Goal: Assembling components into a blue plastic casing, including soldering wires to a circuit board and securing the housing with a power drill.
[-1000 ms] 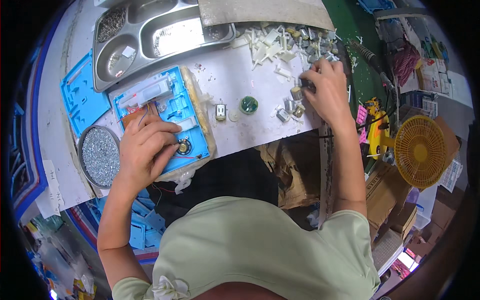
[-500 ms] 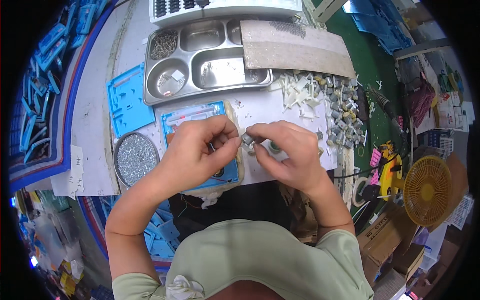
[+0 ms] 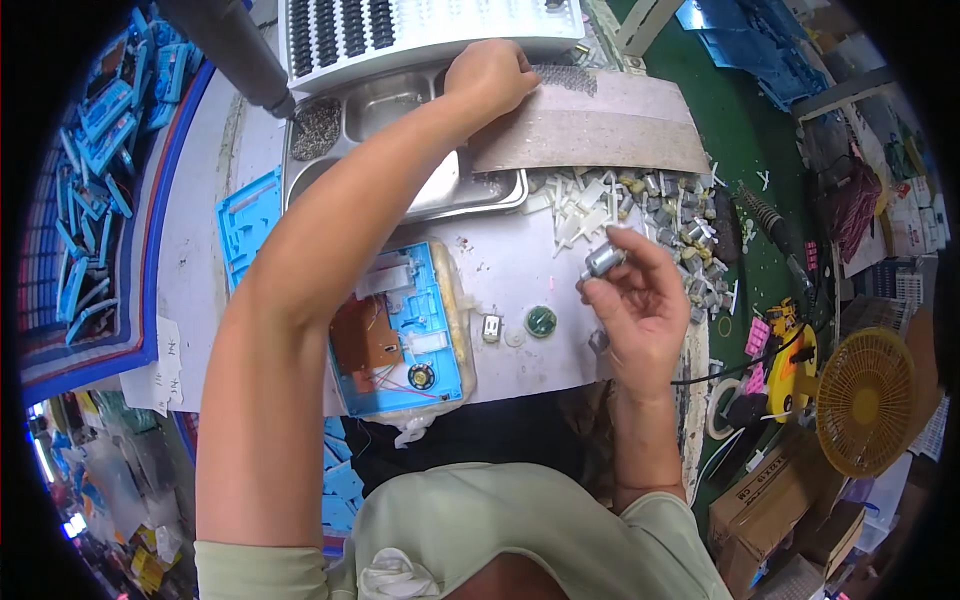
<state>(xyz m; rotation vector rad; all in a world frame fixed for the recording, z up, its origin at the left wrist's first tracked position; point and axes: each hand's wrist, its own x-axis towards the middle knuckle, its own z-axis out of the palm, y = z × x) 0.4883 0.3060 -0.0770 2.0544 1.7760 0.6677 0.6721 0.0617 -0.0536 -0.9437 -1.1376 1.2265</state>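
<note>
Fingertips of the right hand [image 3: 640, 310] pinch a small silver cylindrical metal motor [image 3: 603, 260] by its sides (likely light, rigid, smooth, so slippery). The left hand [image 3: 490, 75] reaches over the steel compartment tray [image 3: 400, 100]; its grip state is hidden.

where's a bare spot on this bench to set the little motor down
Bare white bench lies between the blue housing and the right hand, above the green disc. Another strip runs left of the steel tray. It is crowded around the parts pile behind the motor.
</note>
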